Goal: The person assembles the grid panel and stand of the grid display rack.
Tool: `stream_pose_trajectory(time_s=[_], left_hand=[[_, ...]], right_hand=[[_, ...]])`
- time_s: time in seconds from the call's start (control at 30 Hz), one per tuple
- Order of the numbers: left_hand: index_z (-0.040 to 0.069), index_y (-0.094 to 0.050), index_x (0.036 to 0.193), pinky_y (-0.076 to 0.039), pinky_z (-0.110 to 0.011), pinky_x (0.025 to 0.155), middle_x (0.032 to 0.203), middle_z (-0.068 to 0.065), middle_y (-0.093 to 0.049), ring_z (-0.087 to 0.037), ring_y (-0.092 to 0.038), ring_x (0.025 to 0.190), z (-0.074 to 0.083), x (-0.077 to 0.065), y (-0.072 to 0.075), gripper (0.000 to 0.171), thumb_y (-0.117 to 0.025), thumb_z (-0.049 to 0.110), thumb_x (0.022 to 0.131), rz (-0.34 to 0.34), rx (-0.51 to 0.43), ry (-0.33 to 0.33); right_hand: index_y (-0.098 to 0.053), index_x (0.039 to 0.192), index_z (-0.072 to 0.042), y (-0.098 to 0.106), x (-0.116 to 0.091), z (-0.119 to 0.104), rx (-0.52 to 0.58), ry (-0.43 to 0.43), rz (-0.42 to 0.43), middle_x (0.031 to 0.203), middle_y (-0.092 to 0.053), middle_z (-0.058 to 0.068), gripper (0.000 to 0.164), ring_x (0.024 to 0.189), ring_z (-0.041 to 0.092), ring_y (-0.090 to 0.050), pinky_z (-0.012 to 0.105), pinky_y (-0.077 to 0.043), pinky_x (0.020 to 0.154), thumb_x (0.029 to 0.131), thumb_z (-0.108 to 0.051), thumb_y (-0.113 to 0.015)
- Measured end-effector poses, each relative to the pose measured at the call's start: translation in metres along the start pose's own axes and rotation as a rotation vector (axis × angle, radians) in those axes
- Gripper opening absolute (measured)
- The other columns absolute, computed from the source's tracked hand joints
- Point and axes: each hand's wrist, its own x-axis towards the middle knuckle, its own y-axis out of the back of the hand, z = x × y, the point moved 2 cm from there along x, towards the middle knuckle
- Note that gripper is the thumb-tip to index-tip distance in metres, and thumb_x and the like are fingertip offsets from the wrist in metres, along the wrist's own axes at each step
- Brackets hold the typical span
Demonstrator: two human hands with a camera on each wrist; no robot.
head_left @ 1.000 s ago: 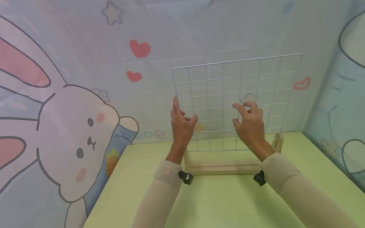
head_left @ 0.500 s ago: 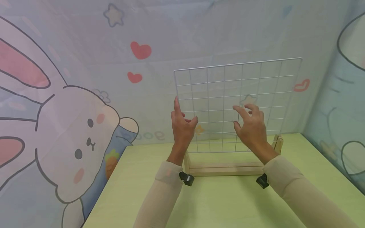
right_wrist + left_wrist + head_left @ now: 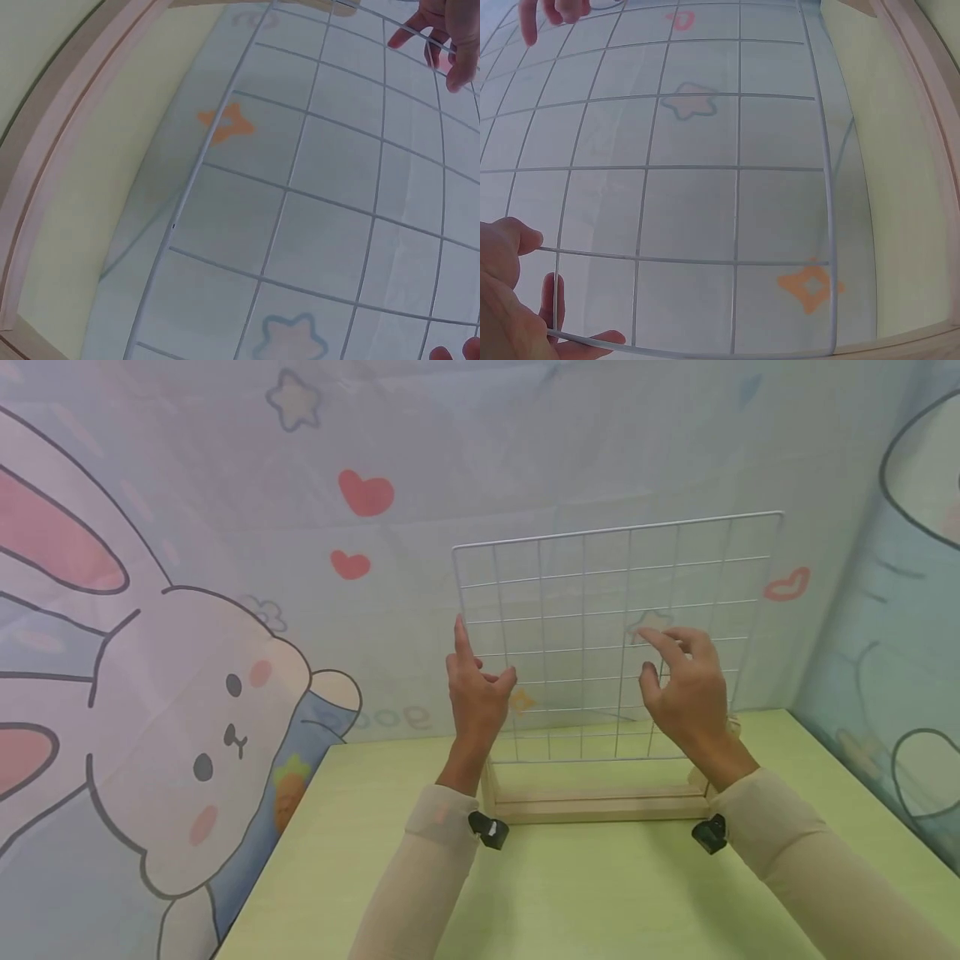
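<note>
A white wire grid panel [image 3: 583, 610] stands nearly upright in the head view, its lower edge above a pale wooden stand [image 3: 600, 811]. At the panel's left edge, my left hand [image 3: 477, 697] grips the wires. In the left wrist view the thumb of that left hand [image 3: 506, 289] lies in front of the grid and its other fingers reach behind the edge wire. My right hand [image 3: 686, 689] hovers before the panel's right part, fingers bent and apart, with nothing held. Behind my right wrist, the stand's right upright is mostly hidden.
The stand rests on a light yellow-green table [image 3: 585, 893]. A printed cloth backdrop [image 3: 420, 452] with a rabbit, hearts and stars hangs behind and along the sides. Small black devices [image 3: 487, 831] sit at both wrists.
My right hand has moved to the right along the panel, covering the stand's right upright. My left hand keeps its grip at the left edge, and the panel has hardly moved.
</note>
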Motion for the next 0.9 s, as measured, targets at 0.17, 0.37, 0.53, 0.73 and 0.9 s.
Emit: stream_pose_trajectory(time_s=[0.17,0.37,0.53,0.73,0.9], left_hand=[[0.035,-0.014,0.164,-0.056,-0.03,0.068,0.112,-0.014,-0.05,-0.017,-0.066,0.07,-0.001,-0.001,0.0,0.103,-0.073,0.011,0.082,-0.003,0.003,0.009],[0.034,-0.013,0.164,-0.055,-0.029,0.067,0.113,-0.013,-0.05,-0.017,-0.065,0.07,-0.002,0.0,-0.001,0.103,-0.072,0.011,0.083,-0.011,-0.004,0.013],[0.034,-0.014,0.164,-0.055,-0.029,0.066,0.113,-0.013,-0.05,-0.017,-0.066,0.07,-0.002,-0.001,-0.001,0.103,-0.072,0.011,0.082,-0.018,-0.012,0.015],[0.037,-0.013,0.164,-0.056,-0.03,0.067,0.114,-0.014,-0.051,-0.017,-0.066,0.07,-0.003,0.0,0.0,0.104,-0.073,0.011,0.083,-0.019,-0.013,0.026],[0.036,-0.014,0.164,-0.056,-0.03,0.068,0.114,-0.013,-0.051,-0.017,-0.067,0.07,-0.004,0.0,0.0,0.104,-0.074,0.012,0.083,-0.017,-0.013,0.022]], right_hand=[[-0.064,0.131,-0.005,0.008,0.005,0.009,0.025,-0.051,0.036,0.115,-0.058,0.027,0.042,0.105,0.044,-0.057,0.059,-0.05,0.082,0.089,-0.007,-0.062],[-0.052,0.139,-0.001,0.018,0.009,0.021,0.04,-0.141,0.105,0.122,-0.05,0.031,0.055,0.114,0.047,-0.045,0.06,-0.037,0.096,0.087,-0.009,-0.064],[-0.035,0.151,-0.007,0.027,0.012,0.033,0.017,-0.268,0.12,0.137,-0.037,0.03,0.073,0.124,0.047,-0.034,0.058,-0.03,0.101,0.086,-0.016,-0.068],[-0.022,0.159,-0.014,0.034,0.019,0.041,0.05,-0.396,0.022,0.152,-0.029,0.025,0.088,0.137,0.042,-0.03,0.059,-0.032,0.11,0.086,-0.016,-0.071],[-0.012,0.163,-0.02,0.037,0.021,0.043,0.094,-0.448,-0.06,0.148,-0.035,0.024,0.096,0.126,0.04,-0.045,0.058,-0.042,0.1,0.087,-0.013,-0.071]])
